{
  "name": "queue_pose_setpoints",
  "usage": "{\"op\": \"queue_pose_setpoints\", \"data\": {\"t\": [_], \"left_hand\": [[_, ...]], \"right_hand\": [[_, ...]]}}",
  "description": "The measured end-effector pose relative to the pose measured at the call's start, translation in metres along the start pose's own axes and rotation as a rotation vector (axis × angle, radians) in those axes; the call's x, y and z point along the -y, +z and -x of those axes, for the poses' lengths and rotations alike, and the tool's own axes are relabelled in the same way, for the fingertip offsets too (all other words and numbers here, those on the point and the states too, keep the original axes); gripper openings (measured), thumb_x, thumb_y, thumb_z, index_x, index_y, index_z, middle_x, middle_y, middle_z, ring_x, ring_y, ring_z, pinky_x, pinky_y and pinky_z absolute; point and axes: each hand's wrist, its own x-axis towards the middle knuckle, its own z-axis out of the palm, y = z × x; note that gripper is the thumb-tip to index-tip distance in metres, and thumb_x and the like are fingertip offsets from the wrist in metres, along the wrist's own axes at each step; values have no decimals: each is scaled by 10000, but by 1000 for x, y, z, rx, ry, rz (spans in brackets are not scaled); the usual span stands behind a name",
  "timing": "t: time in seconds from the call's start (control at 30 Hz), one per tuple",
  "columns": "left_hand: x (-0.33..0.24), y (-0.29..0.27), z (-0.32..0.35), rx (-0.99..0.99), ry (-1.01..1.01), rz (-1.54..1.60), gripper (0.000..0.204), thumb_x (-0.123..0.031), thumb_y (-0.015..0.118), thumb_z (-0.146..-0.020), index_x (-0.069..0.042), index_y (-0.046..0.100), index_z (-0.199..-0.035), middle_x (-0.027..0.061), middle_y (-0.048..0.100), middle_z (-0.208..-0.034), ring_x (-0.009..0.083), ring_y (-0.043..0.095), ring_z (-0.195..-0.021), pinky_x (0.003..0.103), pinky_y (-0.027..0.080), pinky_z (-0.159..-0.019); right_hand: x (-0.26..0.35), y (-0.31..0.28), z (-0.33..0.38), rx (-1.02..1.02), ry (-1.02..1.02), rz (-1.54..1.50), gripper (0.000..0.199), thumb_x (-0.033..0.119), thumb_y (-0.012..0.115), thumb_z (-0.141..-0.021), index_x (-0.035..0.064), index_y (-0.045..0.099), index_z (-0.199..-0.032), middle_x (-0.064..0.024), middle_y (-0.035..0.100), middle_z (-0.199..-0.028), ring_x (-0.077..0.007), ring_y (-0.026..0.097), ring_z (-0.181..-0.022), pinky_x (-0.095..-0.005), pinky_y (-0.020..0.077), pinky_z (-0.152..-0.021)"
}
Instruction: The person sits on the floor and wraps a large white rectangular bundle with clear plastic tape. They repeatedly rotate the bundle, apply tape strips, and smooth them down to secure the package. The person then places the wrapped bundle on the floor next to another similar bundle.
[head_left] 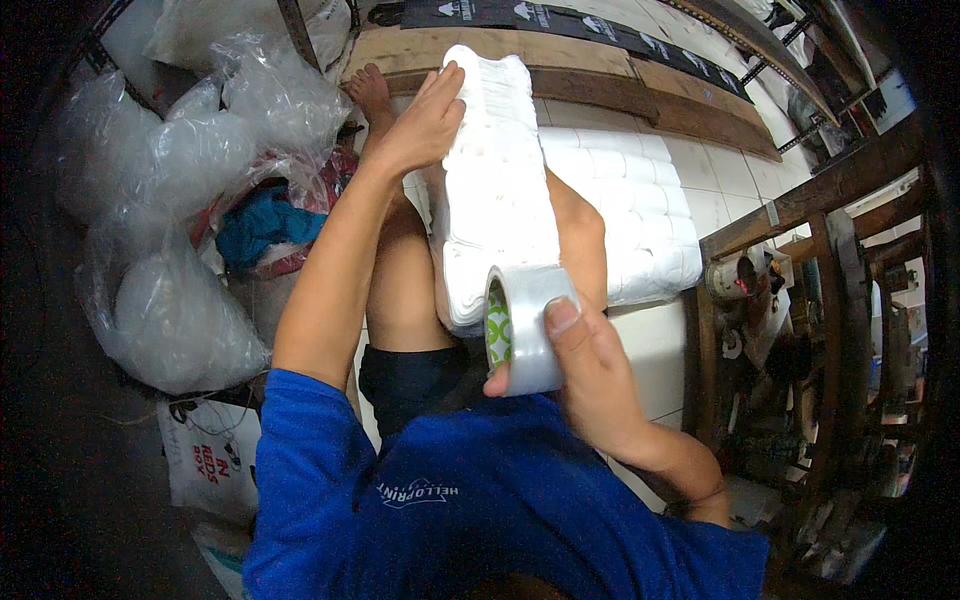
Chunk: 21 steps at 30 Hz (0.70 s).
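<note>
A long bundle of folded white cloth [497,180] lies lengthwise between my bent legs. My left hand [430,122] holds its far left side, fingers stretched along the edge; the fingertips curl over the top. In my right hand [590,370] is a wide roll of clear packing tape [535,335] with a green-and-white patterned core. The thumb presses on the tape's outer face, and a fingertip shows inside the core. The roll is tilted, above the bundle's near end. Whether a strip of tape runs from the roll to the cloth I cannot tell.
Beyond my right knee lies a second white bundle [640,215] on the tiled floor. Wooden planks [590,85] run across the far side. Clear plastic bags [170,300] pile up at left, beside teal cloth [265,230]. A wooden rack [835,300] stands at right.
</note>
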Motion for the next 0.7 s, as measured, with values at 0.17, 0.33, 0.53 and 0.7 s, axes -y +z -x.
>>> {"op": "queue_pose_setpoints", "data": {"t": [0.17, 0.33, 0.53, 0.7], "left_hand": [[1, 1, -1, 4, 40, -26, 528, -161, 360, -955, 109, 302, -1406, 280, 248, -1504, 337, 186, -1437, 379, 104, -1184], [-1, -1, 2, -2, 71, -80, 523, -163, 369, -958, 110, 312, -1400, 285, 251, -1500, 339, 194, -1435, 381, 118, -1181], [-12, -3, 5, 4, 1, -54, 512, -161, 381, -959, 100, 327, -1396, 282, 259, -1498, 347, 198, -1433, 369, 143, -1175], [-19, -8, 2, 59, -10, -62, 505, -164, 379, -960, 88, 339, -1395, 280, 265, -1497, 351, 206, -1430, 368, 152, -1172]], "right_hand": [[-16, 6, 14, -43, -6, 67, 409, 358, 382, -1029, -18, 435, -1181, -100, 566, -894, -184, 654, -724, -285, 534, -665], [-25, 1, 26, -51, 82, 43, 370, 316, 369, -1033, -21, 433, -1172, -117, 583, -881, -186, 657, -746, -296, 537, -689], [-32, -1, 39, -68, 89, 89, 361, 316, 367, -1035, -20, 435, -1150, -122, 597, -867, -186, 657, -754, -303, 538, -708], [-33, 1, 40, -74, 120, 50, 362, 326, 368, -1034, -12, 441, -1141, -125, 598, -870, -191, 659, -760, -312, 539, -711]]}}
